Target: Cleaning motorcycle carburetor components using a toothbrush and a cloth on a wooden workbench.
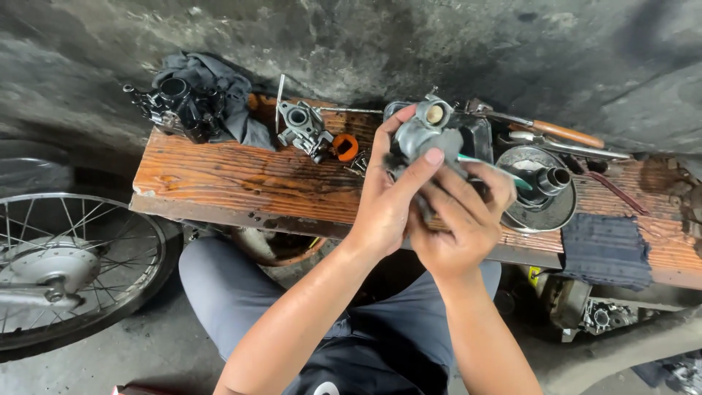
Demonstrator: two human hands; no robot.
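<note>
Both hands, left hand (384, 201) and right hand (459, 219), grip a small grey metal engine part (428, 132) with a round brass hole. It is above the worn brown wooden bench (234, 179), near its back edge, by a dirty grey wall (365, 36).

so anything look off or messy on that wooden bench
Nothing is spilled or broken. It is cluttered: a dark rag lies bunched under a black part at the plank's far left corner, and tools lie crisscrossed on the right. Both hands, left hand and right hand, grip a grey metal part.
</note>
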